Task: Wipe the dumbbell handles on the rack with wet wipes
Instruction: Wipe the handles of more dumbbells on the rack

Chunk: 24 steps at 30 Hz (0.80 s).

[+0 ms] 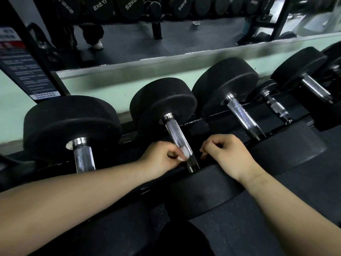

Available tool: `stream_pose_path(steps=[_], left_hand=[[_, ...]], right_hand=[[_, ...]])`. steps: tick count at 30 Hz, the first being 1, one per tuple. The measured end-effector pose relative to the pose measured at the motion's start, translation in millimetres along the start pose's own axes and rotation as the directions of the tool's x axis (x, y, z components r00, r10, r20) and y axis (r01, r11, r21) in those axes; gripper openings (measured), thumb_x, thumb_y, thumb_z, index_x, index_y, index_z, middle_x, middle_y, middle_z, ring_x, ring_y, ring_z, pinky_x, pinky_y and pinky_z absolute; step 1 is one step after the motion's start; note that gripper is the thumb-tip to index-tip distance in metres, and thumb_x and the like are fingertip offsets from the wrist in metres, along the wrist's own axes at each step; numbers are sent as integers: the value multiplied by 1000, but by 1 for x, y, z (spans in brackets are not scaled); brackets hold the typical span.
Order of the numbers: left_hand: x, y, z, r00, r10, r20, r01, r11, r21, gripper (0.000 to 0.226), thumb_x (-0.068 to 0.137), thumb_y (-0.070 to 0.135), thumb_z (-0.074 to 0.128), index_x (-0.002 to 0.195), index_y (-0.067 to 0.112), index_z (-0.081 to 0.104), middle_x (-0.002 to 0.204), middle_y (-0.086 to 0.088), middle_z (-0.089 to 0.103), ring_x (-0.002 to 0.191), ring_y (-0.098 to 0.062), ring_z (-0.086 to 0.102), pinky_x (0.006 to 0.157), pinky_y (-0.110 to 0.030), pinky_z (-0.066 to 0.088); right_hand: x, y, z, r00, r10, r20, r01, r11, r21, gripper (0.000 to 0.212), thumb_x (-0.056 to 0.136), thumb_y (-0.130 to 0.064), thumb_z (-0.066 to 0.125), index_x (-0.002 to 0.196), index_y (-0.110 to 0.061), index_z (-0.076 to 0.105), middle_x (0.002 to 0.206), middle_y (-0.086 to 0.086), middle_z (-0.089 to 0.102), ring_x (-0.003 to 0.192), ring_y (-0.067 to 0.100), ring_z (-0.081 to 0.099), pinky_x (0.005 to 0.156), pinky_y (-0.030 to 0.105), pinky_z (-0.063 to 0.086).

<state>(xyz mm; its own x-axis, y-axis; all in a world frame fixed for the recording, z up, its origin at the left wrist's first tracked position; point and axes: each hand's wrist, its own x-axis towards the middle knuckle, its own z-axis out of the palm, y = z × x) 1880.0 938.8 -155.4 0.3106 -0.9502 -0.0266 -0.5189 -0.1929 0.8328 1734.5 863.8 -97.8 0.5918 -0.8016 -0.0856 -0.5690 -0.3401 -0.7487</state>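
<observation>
Against the lower end of the second dumbbell's knurled chrome handle (176, 133) my left hand (162, 158) pinches a small crumpled white wet wipe (181, 155); thumb and curled fingers press the wipe onto the metal just above the smooth dark collar where the handle meets its near head; the wipe covers only a little patch of the knurling, and the rest of the bar above it is bare. My right hand (227, 154) sits just beside the same handle, on its right, apart from it; its fingers are curled in on themselves with the thumb against the forefinger, and nothing shows inside them. Just below both hands lies the near black rubber head (203, 185) of this dumbbell; its far round black head (162, 100) stands up behind the handle. All of this rests on a black metal rack (206, 124) that runs from left to right; to my left is another black dumbbell with a thicker chrome handle (83, 159); to my right come a third with a long chrome handle (241, 117), then a much smaller dumbbell (275, 106), then a large one (315, 88) near the edge. Behind the rack runs a pale green wall strip (103, 89); above it a mirror (166, 37) shows more dumbbells; a dark printed notice board (24, 71) leans at the left.
</observation>
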Motion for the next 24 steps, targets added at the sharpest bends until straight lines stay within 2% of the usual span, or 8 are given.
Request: stream_pose_path(steps=[3,5,7,10,12,16,21,24], left_hand=[[7,2,-3,992,-84,-90,74,992,-106,6,73,6,73,78,6,71,64,13,56,59,5,54,60,-5,39],[13,3,-7,978,-149,-148,115,969,-218,18,73,4,73,65,17,63,68,11,58,68,-6,57,70,-19,47],[12,1,-6,985,-148,-87,125,967,-222,31,72,4,73,58,24,55,65,6,59,60,-4,58,69,-25,49],[2,2,-3,985,-141,103,157,974,-162,32,75,3,70,57,23,53,63,8,58,47,12,52,60,-13,44],[0,3,-9,964,-223,145,254,934,-252,28,81,-1,61,63,18,51,66,5,55,54,6,56,53,-8,46],[3,-4,-31,862,-484,154,475,662,-580,22,87,-8,39,73,8,44,75,-12,51,65,-19,56,50,-21,54],[11,-6,-26,810,-581,81,419,476,-773,46,86,-17,38,129,0,37,119,-24,50,91,-27,57,76,-35,48],[13,2,-17,841,-533,90,364,436,-823,49,87,-17,37,133,-1,35,119,-21,52,97,-26,54,82,-35,44]], right_hand=[[-1,0,0,1000,3,-3,-3,1000,4,23,81,-17,51,64,-11,65,68,6,69,76,20,62,67,24,41],[-1,0,0,1000,5,-3,-4,1000,5,23,81,-17,51,63,-13,64,66,2,68,75,19,62,67,24,41],[0,0,0,1000,2,-5,-2,1000,1,23,81,-16,50,64,-12,65,67,3,68,76,20,62,67,25,41],[0,0,0,1000,0,-11,0,1000,-2,23,81,-16,50,64,-11,65,68,7,69,76,23,63,70,27,43],[0,0,0,1000,1,-14,-1,1000,-5,23,81,-17,50,63,-11,64,69,8,69,76,23,63,70,29,45],[0,-1,0,1000,13,-8,-14,1000,-18,23,81,-16,50,63,-11,64,69,8,69,77,24,63,72,30,46],[0,-2,0,1000,16,-21,-17,1000,-26,22,79,-14,49,62,-13,63,66,3,68,75,22,63,72,30,47],[0,-1,0,1000,16,-22,-16,999,-29,24,79,-13,49,58,-17,61,64,0,67,74,22,63,71,30,47]])
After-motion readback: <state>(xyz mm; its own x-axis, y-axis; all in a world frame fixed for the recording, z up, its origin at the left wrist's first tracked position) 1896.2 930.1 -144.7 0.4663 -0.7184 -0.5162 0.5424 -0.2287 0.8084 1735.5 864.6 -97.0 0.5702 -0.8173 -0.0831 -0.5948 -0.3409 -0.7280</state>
